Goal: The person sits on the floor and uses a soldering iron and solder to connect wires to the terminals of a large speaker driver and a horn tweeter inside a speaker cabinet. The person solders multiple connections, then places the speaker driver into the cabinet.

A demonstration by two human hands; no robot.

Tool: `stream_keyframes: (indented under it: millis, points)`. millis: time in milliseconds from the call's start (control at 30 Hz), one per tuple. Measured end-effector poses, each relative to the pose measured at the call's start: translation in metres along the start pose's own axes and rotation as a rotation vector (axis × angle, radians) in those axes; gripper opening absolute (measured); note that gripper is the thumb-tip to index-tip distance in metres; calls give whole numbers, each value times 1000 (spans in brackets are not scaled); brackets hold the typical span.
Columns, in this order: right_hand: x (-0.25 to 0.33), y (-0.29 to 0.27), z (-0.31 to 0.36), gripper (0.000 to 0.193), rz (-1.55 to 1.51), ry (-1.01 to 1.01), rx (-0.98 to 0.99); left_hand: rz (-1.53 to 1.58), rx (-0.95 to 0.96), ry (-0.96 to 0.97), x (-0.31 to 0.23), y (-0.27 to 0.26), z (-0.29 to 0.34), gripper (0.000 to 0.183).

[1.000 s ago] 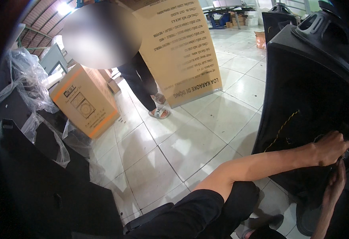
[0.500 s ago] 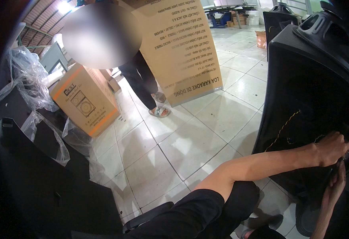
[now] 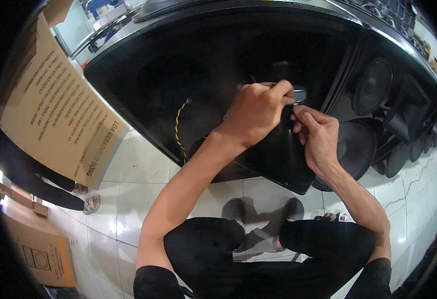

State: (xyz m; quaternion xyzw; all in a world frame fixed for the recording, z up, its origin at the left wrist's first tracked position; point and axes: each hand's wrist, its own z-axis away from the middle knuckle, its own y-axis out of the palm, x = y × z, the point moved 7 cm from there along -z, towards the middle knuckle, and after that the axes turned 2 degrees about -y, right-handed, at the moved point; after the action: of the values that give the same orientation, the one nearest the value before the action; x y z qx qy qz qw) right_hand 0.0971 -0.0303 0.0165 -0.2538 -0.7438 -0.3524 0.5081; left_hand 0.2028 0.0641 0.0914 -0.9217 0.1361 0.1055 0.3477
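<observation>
Head view, left hand (image 3: 255, 108), right hand (image 3: 321, 132) close together, grip unclear, black cabinet (image 3: 213, 47) lengthwise across

1. Workshop, looks like speaker assembly.
2. Black cabinet (image 3: 143, 94), twisted yellow-black wire (image 3: 177, 127) loose on it.
3. Black speakers (image 3: 373, 88) lined up at right.
4. Printed cardboard cartons (image 3: 64, 112), white tile floor (image 3: 138, 162).

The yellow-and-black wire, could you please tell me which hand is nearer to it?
Left. The left hand is right of the wire; the right hand sits farther right.
</observation>
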Motion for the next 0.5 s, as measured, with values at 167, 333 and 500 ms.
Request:
stream_keyframes:
  millis: [167,333,500]
  points:
    - [-2,9,5,16,15,-53,-14,5,-2,-15,0,-7,4,11]
    - [1,14,5,21,128,-138,21,3,26,-24,2,-9,4,11]
    - [2,3,5,24,200,-40,101,-14,61,-11,3,-8,2,10]
